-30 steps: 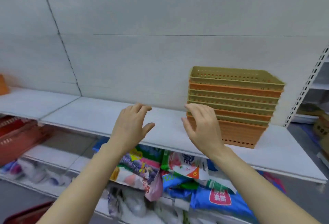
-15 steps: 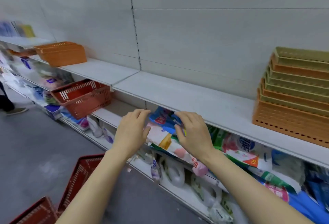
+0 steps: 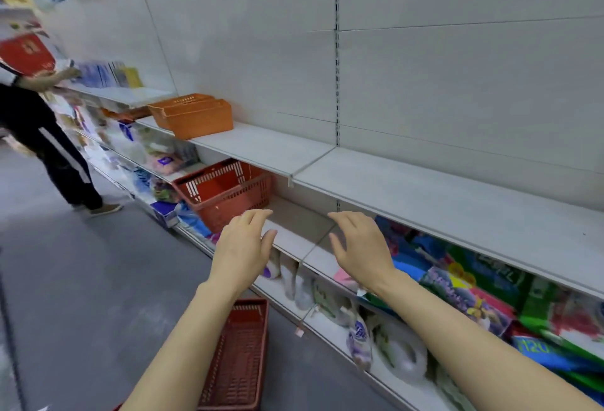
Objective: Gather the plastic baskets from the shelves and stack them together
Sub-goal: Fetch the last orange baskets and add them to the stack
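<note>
Orange baskets [image 3: 192, 115] at shelf [image 3: 261, 146] edge; both hands' fingers [image 3: 258, 214] spread wide, empty, well apart.

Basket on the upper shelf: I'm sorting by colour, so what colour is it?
Orange, clearest in the head view.

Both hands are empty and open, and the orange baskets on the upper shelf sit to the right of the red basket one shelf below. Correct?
Not quite. The head view shows the orange baskets up and to the left of the red basket. The left hand and right hand are empty and open, as you say.
</note>
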Available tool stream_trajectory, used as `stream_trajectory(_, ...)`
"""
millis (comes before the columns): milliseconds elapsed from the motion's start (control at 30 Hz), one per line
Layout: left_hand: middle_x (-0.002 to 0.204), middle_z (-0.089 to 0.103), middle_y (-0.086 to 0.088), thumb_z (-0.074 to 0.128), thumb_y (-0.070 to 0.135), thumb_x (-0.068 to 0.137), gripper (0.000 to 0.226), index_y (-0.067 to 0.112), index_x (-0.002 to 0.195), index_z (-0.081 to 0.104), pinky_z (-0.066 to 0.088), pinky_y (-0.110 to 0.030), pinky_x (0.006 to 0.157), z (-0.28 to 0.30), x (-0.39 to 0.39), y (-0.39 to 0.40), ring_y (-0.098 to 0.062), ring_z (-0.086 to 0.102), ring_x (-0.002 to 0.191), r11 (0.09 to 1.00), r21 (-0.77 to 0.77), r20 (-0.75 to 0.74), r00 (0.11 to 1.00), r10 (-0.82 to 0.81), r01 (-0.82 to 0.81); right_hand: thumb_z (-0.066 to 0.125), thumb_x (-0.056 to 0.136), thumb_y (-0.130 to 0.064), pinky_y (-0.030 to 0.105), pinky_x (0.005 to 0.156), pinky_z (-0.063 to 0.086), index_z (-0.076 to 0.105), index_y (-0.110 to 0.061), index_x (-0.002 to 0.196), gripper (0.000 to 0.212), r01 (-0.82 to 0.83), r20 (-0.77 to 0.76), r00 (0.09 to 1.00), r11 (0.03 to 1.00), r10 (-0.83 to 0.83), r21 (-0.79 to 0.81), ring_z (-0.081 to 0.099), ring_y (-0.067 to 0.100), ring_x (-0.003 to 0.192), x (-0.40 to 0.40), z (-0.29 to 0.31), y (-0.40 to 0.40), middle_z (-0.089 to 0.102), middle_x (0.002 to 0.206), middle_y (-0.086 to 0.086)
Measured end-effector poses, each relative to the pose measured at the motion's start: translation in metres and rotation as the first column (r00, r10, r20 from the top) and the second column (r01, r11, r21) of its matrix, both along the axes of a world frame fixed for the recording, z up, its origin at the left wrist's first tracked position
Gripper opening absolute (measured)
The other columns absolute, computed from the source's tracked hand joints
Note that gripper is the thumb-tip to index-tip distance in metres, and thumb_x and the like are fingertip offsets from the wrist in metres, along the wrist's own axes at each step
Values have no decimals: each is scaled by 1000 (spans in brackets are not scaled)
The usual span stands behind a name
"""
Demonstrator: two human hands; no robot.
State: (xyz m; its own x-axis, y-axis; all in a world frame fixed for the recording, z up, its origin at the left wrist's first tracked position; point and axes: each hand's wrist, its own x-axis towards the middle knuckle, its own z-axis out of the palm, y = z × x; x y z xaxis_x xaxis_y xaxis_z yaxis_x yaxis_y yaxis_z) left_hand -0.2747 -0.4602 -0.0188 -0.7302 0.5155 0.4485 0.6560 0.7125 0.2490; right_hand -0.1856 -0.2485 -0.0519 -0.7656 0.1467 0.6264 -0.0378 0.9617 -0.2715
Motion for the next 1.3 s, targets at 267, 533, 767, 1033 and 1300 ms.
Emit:
stream_trajectory(267, 132, 61, -3, 49, 32, 101, 38, 16, 135, 58, 46, -42, 96, 5, -97, -14, -28, 57, 117, 997, 5, 3, 997, 77, -77, 62, 80, -16, 39, 88, 48, 64, -7, 113, 35, -83, -55, 995, 996, 84, 15, 63, 27, 97, -118, 0, -18, 68, 104, 7)
stream_trajectory(533, 134, 61, -2, 46, 35, 102, 39, 18, 135, 57, 45, -42, 99, 7, -228, -20, -26, 56, 120, 983, -73, 18, 985, 170, -169, 64, 81, -10, 39, 84, 48, 64, -7, 110, 29, -179, -51, 982, 983, 181, 41, 62, 29, 92, -253, 14, -21, 68, 99, 8)
stream_trajectory(767, 137, 60, -3, 45, 33, 103, 40, 16, 137, 56, 45, -40, 98, 6, -328, -40, -24, 56, 123, 968, -84, 48, 969, 241, -236, 59, 82, -11, 42, 81, 50, 64, -7, 107, 26, -229, -7, 973, 973, 229, 24, 62, 30, 91, -365, 13, -34, 68, 99, 9)
stream_trajectory(1033, 138, 57, -5, 43, 32, 103, 39, 16, 136, 56, 45, -42, 96, 23, -474, -78, -28, 55, 122, 944, -70, 49, 944, 325, -321, 61, 82, -11, 44, 86, 50, 65, -5, 111, 30, -211, -21, 977, 977, 211, 7, 63, 32, 96, -494, 19, -60, 69, 105, 10)
stream_trajectory(1300, 136, 56, -13, 39, 29, 102, 40, 11, 134, 56, 45, -44, 94, 25, -607, -90, -33, 53, 121, 906, 31, 160, 897, 413, -422, 64, 84, -9, 41, 91, 47, 64, -4, 116, 32, -188, -13, 982, 982, 187, -18, 62, 32, 102, -587, 23, -61, 69, 112, 10)
